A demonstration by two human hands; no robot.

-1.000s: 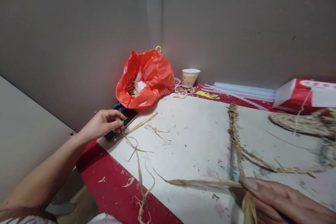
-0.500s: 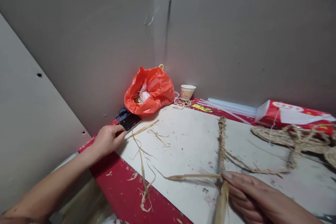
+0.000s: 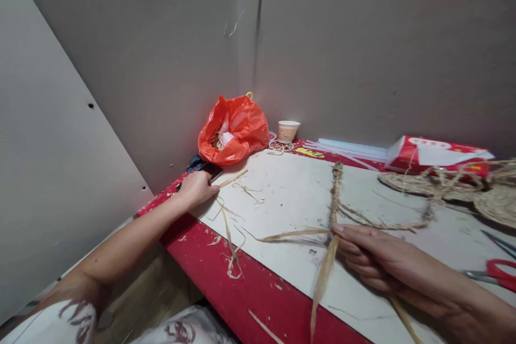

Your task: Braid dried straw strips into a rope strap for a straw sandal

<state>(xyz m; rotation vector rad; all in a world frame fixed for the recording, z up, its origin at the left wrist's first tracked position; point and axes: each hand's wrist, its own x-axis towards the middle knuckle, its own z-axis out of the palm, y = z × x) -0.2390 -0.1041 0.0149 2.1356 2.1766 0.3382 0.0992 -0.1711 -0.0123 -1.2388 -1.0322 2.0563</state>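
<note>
We have the right hand (image 3: 374, 252) pinching the near end of the braided cord (image 3: 336, 193) between thumb and fingers, the cord running away from us over the white board (image 3: 290, 188); that hold probably stops the plait from loosening where its strands part. One loose strand (image 3: 296, 234) points left across the board and a broader strand (image 3: 323, 277) crosses its near edge, spread apart, we judge, so that they do not tangle. Our left hand (image 3: 198, 191) is at the near end of a dry strip (image 3: 234, 178), beside a dark flat object (image 3: 212, 170); we cannot tell whether its fingers grip the strip. Just beyond, the red bag (image 3: 242, 134) leaves that hand little space on the far side. Between the hands the board offers open room, with only thin scraps about. On the right, the scissors (image 3: 502, 274) lie near our right wrist, and the woven pieces (image 3: 407, 183) and tissue box (image 3: 397, 155) limit movement farther off.
</note>
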